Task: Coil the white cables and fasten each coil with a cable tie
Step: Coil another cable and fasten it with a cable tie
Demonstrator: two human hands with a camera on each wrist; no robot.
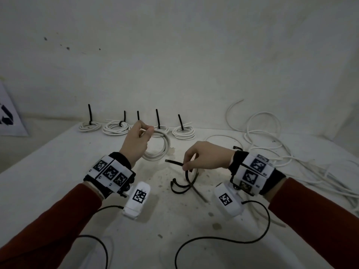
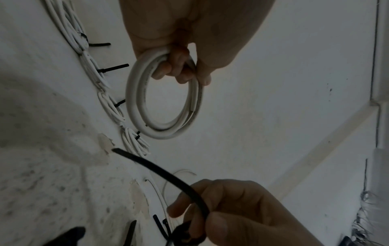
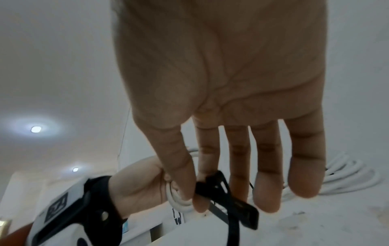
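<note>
My left hand [image 1: 142, 132] holds a white cable coil [image 1: 161, 148] upright above the table, fingers curled round its top; the coil [image 2: 164, 99] hangs as a ring under the hand [image 2: 185, 66] in the left wrist view. My right hand [image 1: 191, 162] pinches a black cable tie [image 1: 174, 162] between thumb and forefinger, its free end pointing left toward the coil. The tie [image 2: 168, 178] arcs up from that hand [image 2: 210, 214] in the left wrist view; the pinch on the tie [image 3: 219, 188] also shows in the right wrist view.
Several tied white coils [image 1: 183, 132] with black tie tails sticking up line the table's back edge. More black ties [image 1: 186, 186] lie on the white table [image 1: 58, 171] below my right hand. Loose white cable [image 1: 272, 136] sprawls at the right. Black camera leads [image 1: 223, 239] run near the front.
</note>
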